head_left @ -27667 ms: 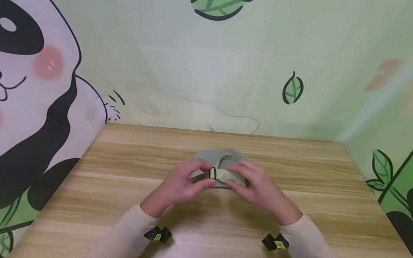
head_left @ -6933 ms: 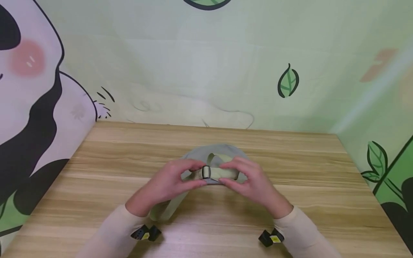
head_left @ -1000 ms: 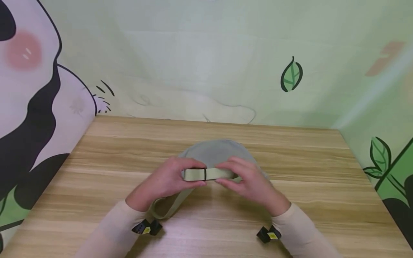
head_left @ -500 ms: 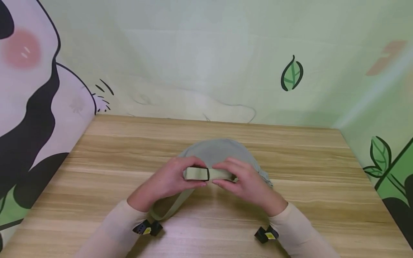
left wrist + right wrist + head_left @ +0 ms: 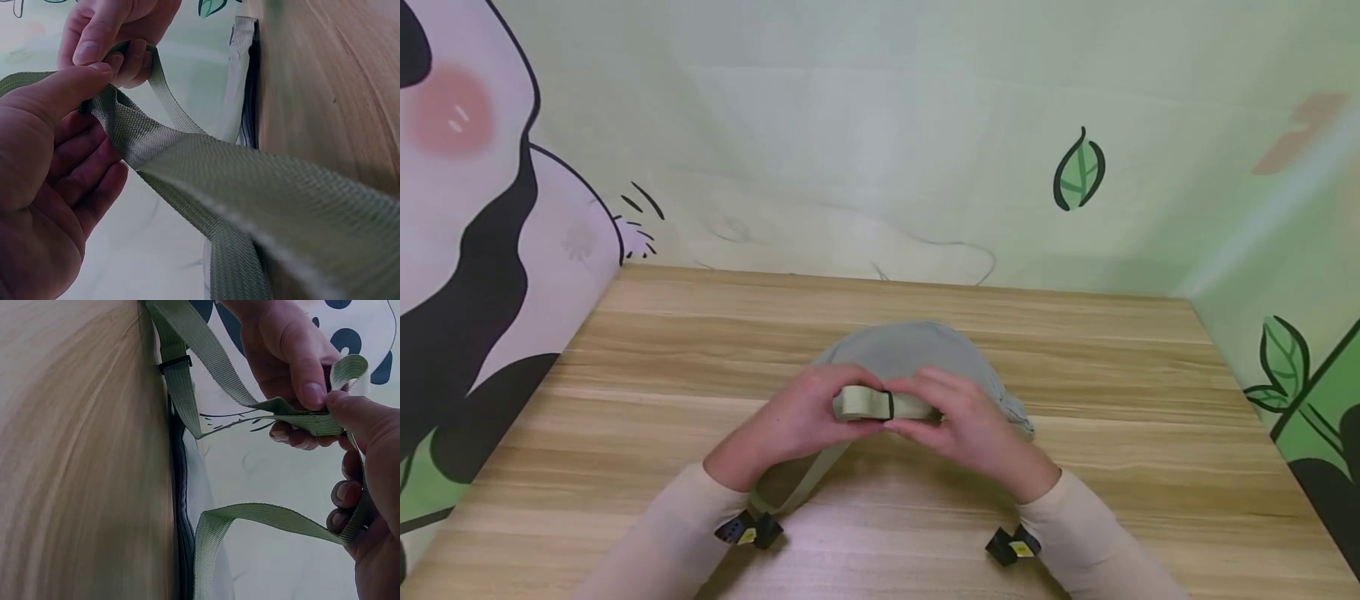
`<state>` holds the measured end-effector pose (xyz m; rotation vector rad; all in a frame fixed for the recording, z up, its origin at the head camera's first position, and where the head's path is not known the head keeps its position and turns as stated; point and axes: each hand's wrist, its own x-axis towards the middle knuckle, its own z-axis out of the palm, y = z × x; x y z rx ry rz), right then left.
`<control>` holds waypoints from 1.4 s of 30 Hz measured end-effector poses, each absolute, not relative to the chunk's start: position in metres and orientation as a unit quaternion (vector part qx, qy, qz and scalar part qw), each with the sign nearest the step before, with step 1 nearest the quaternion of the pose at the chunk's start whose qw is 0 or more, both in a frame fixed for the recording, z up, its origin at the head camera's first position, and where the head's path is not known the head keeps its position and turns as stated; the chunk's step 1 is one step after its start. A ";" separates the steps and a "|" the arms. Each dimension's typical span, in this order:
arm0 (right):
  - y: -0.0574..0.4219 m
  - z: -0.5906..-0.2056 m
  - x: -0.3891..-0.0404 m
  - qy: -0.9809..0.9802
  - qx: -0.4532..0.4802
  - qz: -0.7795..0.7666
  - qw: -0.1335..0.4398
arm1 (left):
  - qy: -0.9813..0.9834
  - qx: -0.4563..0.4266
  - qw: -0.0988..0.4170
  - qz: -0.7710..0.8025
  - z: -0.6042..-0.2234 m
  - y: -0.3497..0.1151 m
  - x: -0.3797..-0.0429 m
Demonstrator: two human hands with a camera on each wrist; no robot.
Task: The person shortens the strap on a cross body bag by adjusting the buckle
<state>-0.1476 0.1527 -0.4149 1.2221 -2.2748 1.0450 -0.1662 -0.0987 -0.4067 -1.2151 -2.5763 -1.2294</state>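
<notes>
A grey fabric pouch (image 5: pixel 910 346) lies on the table behind both hands, its pale green webbing strap (image 5: pixel 862 402) lifted in front of it. My left hand (image 5: pixel 786 425) grips the strap between thumb and fingers, just left of a black slider buckle (image 5: pixel 891 406). On the slider's other side, my right hand (image 5: pixel 973 429) pinches the webbing, its fingertips close to those of the left. A small loop of webbing (image 5: pixel 350 365) stands up at the slider in the right wrist view. More of the strap (image 5: pixel 269 181) runs past the left hand toward the table.
The wood-grain table (image 5: pixel 625 400) extends on all sides of the pouch. A printed panda-and-leaf backdrop (image 5: pixel 820 150) rises behind it and at both sides. Another black slider (image 5: pixel 175 364) sits on the strap near the tabletop in the right wrist view.
Over the last second the right hand has moved left, bringing its fingertips to the slider. The slider has shifted slightly right, and the webbing left of it now bulges into a rounded loop.
</notes>
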 end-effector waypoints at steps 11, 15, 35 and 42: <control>0.153 -0.415 -0.147 -0.808 0.413 0.387 0.162 | -0.842 -0.378 0.005 -0.386 -0.412 -0.097 -0.168; 0.154 -0.414 -0.147 -0.811 0.413 0.384 0.157 | -0.839 -0.402 0.038 -0.363 -0.416 -0.099 -0.168; 0.176 -0.414 -0.154 -0.804 0.430 0.375 0.171 | -0.858 -0.395 0.084 -0.316 -0.417 -0.124 -0.169; 0.183 -0.414 -0.156 -0.795 0.438 0.380 0.177 | -0.857 -0.405 0.105 -0.300 -0.420 -0.136 -0.171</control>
